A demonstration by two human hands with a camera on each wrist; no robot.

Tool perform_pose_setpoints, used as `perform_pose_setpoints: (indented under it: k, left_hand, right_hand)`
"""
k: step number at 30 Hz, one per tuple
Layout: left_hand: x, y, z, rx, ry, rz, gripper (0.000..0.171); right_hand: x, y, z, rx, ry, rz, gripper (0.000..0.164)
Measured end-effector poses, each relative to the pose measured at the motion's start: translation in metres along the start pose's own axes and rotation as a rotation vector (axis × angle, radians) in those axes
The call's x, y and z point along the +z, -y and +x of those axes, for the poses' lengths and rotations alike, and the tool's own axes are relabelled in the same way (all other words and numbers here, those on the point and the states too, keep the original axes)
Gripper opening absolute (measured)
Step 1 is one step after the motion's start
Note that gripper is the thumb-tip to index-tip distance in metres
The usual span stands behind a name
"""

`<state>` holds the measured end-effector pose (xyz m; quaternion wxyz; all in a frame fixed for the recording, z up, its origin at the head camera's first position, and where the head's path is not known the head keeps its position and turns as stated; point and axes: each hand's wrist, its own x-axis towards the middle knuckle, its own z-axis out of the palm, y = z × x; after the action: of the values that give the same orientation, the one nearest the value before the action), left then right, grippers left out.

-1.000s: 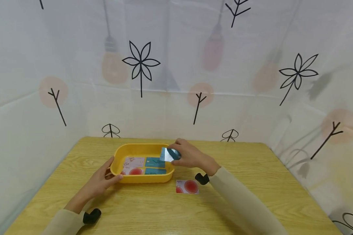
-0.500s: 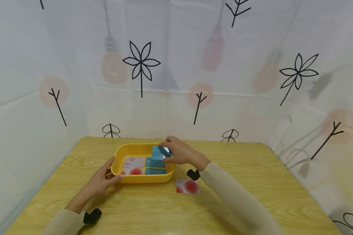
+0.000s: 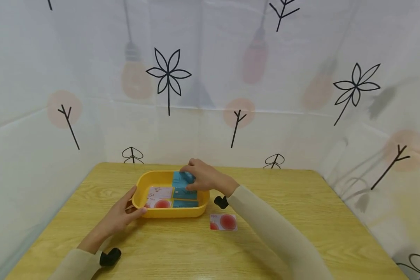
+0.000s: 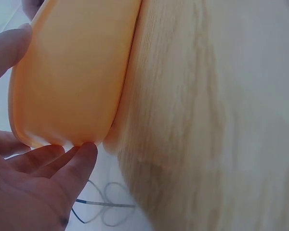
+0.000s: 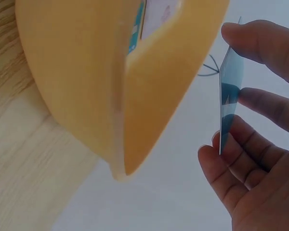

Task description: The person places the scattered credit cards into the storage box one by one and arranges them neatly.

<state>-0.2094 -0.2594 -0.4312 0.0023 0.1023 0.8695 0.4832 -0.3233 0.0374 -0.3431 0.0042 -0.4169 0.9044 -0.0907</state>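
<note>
A yellow plastic tray (image 3: 175, 212) stands on the wooden table. My left hand (image 3: 113, 216) grips its left end, thumb on the front rim, fingertips (image 4: 89, 149) against the outer wall in the left wrist view. Over the tray's back right part, my right hand (image 3: 207, 178) pinches a blue card (image 5: 229, 96) by its edges between thumb and fingers. Inside lie a pink-patterned card (image 3: 160, 192), a card with a red circle (image 3: 162, 203) and two blue cards, one in the middle (image 3: 182, 193) and another at the front (image 3: 185, 203).
Another card with a red circle (image 3: 227, 222) lies on the table (image 3: 287, 217), to the right of the tray and below the right forearm. A white printed cloth (image 3: 210, 136) hangs behind the table and along both sides.
My right hand has moved left and lower with the blue card, from the tray's right rim to above its back part. The left hand has stayed on the tray.
</note>
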Motion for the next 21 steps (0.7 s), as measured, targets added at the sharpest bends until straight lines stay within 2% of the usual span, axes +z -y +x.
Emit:
perform_pose_setpoints:
  k: [11,21]
  left_hand:
    - [-0.002,-0.002,-0.001,-0.020,0.007,0.015,0.099]
    - [-0.002,-0.003,0.000,-0.019,0.006,0.012,0.098]
  right_hand:
    - [0.001,0.005,0.020,-0.022,0.001,-0.017,0.057]
    - [0.010,0.009,0.035,-0.020,0.043,-0.011,0.059]
